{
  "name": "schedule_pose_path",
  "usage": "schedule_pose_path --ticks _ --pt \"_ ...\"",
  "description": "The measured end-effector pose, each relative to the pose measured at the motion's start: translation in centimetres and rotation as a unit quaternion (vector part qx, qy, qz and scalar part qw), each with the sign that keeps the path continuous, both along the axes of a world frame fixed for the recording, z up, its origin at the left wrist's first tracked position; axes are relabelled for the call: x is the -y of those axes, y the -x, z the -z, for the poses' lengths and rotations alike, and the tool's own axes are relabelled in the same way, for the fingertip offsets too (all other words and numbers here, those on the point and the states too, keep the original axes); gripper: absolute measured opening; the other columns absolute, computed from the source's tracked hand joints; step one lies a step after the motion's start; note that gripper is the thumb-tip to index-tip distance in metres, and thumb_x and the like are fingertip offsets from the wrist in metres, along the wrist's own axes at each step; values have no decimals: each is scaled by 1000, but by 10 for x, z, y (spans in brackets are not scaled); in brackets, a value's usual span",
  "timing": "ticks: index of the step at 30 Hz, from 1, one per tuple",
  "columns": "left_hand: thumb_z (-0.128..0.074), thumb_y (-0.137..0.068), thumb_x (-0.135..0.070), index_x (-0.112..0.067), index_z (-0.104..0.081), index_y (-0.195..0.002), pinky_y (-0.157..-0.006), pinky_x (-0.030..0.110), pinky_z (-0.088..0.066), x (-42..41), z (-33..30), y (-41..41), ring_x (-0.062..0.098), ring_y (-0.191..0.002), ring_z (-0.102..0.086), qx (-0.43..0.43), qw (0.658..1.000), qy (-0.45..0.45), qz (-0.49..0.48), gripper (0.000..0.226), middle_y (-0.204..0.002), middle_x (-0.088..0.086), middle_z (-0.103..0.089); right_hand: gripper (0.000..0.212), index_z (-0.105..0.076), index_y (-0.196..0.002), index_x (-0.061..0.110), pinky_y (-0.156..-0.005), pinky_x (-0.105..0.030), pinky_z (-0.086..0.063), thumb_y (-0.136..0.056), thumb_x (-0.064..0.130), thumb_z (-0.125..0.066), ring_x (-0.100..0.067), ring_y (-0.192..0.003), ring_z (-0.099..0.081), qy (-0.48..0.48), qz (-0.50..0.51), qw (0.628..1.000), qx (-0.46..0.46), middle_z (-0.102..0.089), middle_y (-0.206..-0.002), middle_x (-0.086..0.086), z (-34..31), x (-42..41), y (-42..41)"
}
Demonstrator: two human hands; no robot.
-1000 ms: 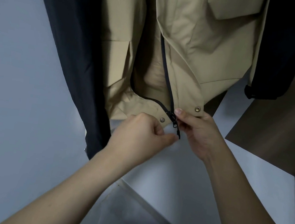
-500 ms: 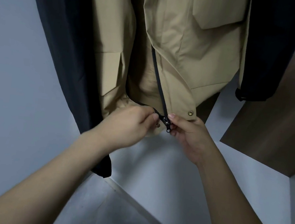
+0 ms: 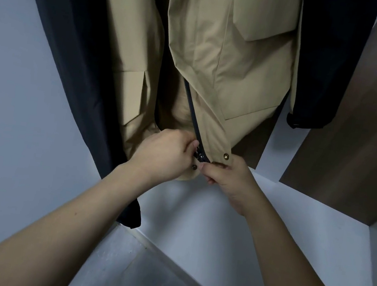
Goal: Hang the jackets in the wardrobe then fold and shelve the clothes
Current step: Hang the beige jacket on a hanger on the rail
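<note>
A tan jacket hangs in the wardrobe, its front open below a dark zipper. My left hand pinches the zipper slider at the jacket's bottom hem. My right hand pinches the hem's right edge just below a brass snap. A second snap shows between the two hands. Dark navy garments hang on both sides, a long one on the left and a sleeve with a cuff on the right.
The white wardrobe wall rises on the left and its white floor lies under the hands. A brown wooden panel stands on the right. The wardrobe's front edge crosses below the arms.
My left hand has moved up from below the hem to the zipper slider. Both hands have drawn closer together at the hem, and the view has shifted slightly.
</note>
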State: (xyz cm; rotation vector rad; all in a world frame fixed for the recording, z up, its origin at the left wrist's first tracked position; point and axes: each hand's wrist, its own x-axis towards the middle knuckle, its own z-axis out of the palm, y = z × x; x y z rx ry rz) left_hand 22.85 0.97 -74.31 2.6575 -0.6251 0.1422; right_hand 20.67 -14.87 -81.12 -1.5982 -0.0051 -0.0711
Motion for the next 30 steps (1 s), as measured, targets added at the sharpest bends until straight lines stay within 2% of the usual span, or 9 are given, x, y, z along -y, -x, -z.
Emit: schedule_pose_path --ticks 4,8,12,15,19,23,25,28,30 --pt "-44 -100 -27 -21 -45 -73 -65 33 -36 3 8 -6 33 -86 -59 47 996 32 -63 28 -80 3 -57 2 -69 -87 -2 -55 -21 -47 -86 -3 -67 -10 -57 -53 -39 28 999 -6 -61 -64 -4 5 1 1" --pt "-44 -100 -24 -14 -58 -86 -65 33 -36 3 2 -16 35 -89 -60 112 984 73 -118 22 -94 10 -64 5 -68 -84 3 -55 -21 -48 -85 -1 -68 -10 -57 -54 -68 42 997 -18 -64 -62 2 7 8 1" --pt "-44 -102 -24 -15 -58 -90 -72 35 -44 12 -3 -12 28 -94 -60 112 991 74 -5 21 -91 1 -60 12 -65 -80 7 -57 -24 -42 -88 -2 -63 -13 -60 -47 -97 45 994 -38 -56 -63 -1 7 13 0" --pt "-43 -102 -26 -17 -58 -91 -75 37 -47 17 -9 -10 25 -96 -60 106 991 66 48 20 -90 -4 -57 14 -66 -78 12 -59 -23 -36 -91 9 -66 -10 -61 -44 -136 45 989 -25 -57 -66 2 5 19 -3" --pt "-45 -98 -22 -9 -61 -98 -76 40 -47 24 -21 -18 36 -99 -59 174 984 42 -6 21 -103 12 -64 3 -67 -90 14 -63 -22 -34 -89 12 -67 -7 -65 -45 -223 45 974 -10 -63 -77 4 13 21 -4" --pt "-44 -93 -17 -7 -59 -95 -71 40 -41 27 -51 -30 42 -95 -58 251 965 63 -53 19 -101 19 -62 27 -63 -111 3 -72 -27 -39 -88 16 -67 -18 -80 -51 -313 79 945 -60 -64 -91 -7 16 23 0" --pt "-43 -94 -21 -8 -59 -97 -67 39 -38 35 -63 -30 42 -94 -58 259 965 30 -14 21 -102 19 -62 33 -66 -108 2 -72 -31 -46 -94 31 -63 -22 -79 -58 -250 101 954 -128 -65 -92 -11 7 25 5" --pt "-44 -93 -26 -13 -62 -104 -66 37 -34 45 -80 -30 41 -92 -59 280 957 -75 27 24 -100 16 -65 79 -63 -72 6 -54 -25 -48 -91 75 -31 -19 -52 -57 32 26 953 -299 -63 -61 -8 -19 23 20" --pt "-45 -93 -27 -17 -65 -107 -75 38 -37 47 -92 -33 39 -95 -59 296 942 -147 53 26 -99 14 -67 86 -64 -67 3 -47 -20 -43 -93 74 -21 -19 -45 -56 133 17 948 -289 -64 -54 -9 -38 24 22"
